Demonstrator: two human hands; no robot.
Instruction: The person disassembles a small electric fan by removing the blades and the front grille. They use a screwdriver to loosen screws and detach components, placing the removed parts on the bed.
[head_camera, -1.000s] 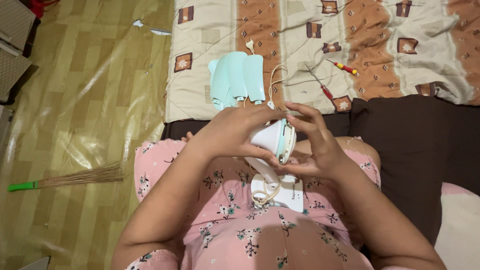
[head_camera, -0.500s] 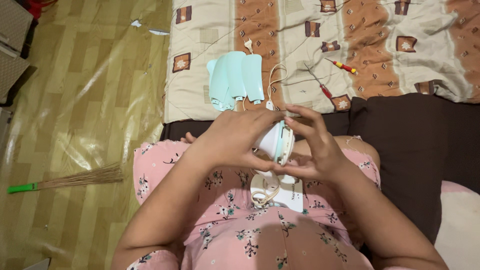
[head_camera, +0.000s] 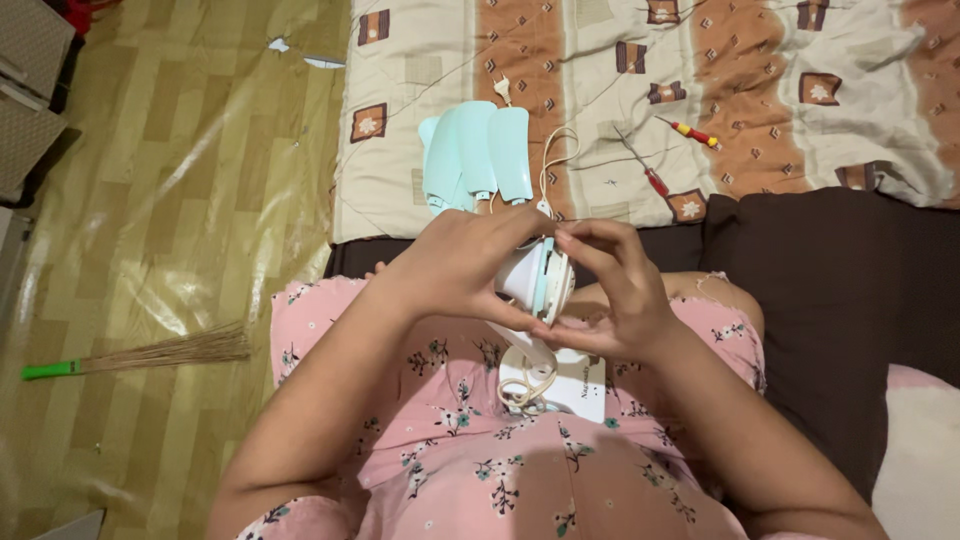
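My left hand wraps around the white rounded motor housing of a small fan, which has a mint-green rim. My right hand pinches the front of that housing with thumb and fingers. Both hands hold it over my lap, above the fan's white base and a coiled cream cord. Three mint-green fan blades lie on the quilt beyond my hands.
A patterned quilt covers the mattress ahead, with two red-handled screwdrivers on it. A dark brown cushion lies to the right. A broom with a green handle rests on the plastic-covered wooden floor at left.
My right fingers have curled closer onto the housing's front, and the housing has turned slightly so its green rim faces more toward the right hand.
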